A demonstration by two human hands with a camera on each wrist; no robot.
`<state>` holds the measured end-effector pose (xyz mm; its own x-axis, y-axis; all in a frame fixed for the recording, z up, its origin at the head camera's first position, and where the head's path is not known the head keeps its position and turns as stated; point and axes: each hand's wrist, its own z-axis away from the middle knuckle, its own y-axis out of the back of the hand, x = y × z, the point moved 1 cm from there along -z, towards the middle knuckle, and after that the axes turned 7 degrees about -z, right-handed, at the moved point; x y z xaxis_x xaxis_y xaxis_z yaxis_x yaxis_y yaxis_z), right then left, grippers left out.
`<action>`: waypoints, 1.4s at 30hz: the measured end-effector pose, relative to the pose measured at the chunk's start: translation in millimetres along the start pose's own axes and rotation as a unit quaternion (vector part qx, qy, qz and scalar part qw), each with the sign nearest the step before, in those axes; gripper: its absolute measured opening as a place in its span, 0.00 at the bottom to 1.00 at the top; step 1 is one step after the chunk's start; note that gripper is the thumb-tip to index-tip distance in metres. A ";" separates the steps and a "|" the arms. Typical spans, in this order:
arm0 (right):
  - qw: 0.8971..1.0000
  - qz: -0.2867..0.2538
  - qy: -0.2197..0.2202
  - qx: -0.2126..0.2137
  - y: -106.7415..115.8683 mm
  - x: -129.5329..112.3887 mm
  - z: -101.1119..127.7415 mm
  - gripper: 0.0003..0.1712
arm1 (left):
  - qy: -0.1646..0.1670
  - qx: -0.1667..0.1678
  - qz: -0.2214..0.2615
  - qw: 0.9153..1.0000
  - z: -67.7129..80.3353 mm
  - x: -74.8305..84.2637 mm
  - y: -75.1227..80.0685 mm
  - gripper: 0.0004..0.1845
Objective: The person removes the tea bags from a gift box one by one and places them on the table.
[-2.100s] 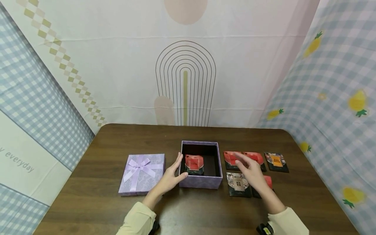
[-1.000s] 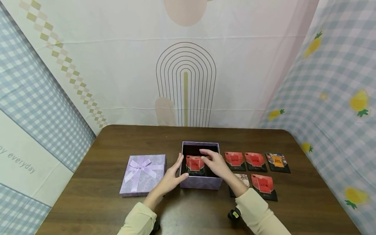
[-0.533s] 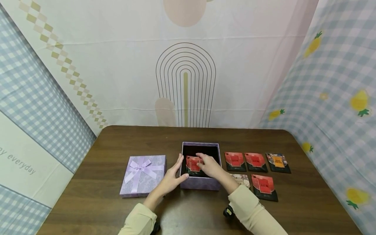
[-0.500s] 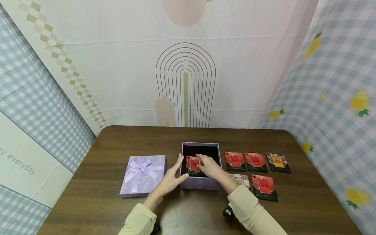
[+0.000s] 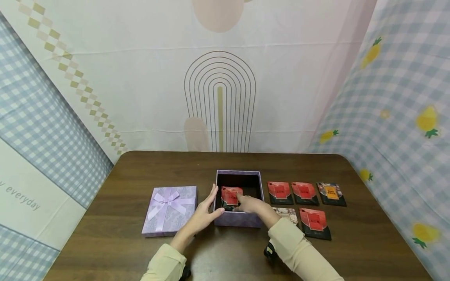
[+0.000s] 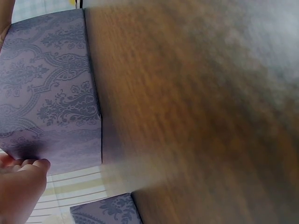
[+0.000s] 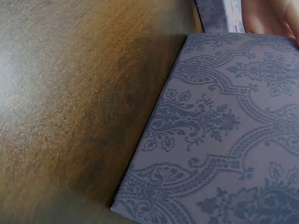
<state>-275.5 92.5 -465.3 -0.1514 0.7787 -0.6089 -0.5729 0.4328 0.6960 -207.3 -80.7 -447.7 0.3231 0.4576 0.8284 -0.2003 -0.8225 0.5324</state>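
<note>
A purple patterned box (image 5: 239,219) stands uncovered on the table. Inside it, on the left, lies a red and black packet (image 5: 230,196). My left hand (image 5: 201,216) rests along the box's left side, fingers extended, thumb at the near rim. Its fingertips touch the patterned wall (image 6: 51,93) in the left wrist view. My right hand (image 5: 250,205) reaches over the near rim into the box, fingers at the packet's right edge. Part of those fingers is hidden, so I cannot tell whether they pinch it. The right wrist view shows mostly the box's outer wall (image 7: 224,121).
Left of the box lies its lid (image 5: 170,210), with a lilac ribbon bow. To the right are several packets: two red ones, including a red packet (image 5: 280,192), an orange-labelled packet (image 5: 331,194), a nearer red packet (image 5: 315,223) and a pale packet (image 5: 287,214) partly behind my right forearm.
My right hand has moved left from above the packets on the table into the box, then lower and slightly nearer beside the red packet. My left hand stays at the box's side.
</note>
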 end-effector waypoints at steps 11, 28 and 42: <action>0.993 -0.077 0.087 0.035 0.6 1.9 0.0 0.30 | 0.006 -0.003 -0.002 1.000 1.7 -1.1 -0.7 0.36; 0.988 -0.102 0.118 0.008 1.7 -0.3 -1.6 0.24 | -0.010 0.019 -0.002 1.000 -6.1 -42.4 -14.1 0.38; 0.978 -0.136 0.140 0.075 5.2 2.1 -1.6 0.21 | 0.000 0.005 -0.014 1.000 -0.1 -1.5 -1.4 0.36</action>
<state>-280.1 95.6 -463.6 -0.2374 0.4795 -0.8448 -0.5010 0.6847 0.5294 -207.7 -80.2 -449.7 0.3285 0.4803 0.8133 -0.1827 -0.8125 0.5536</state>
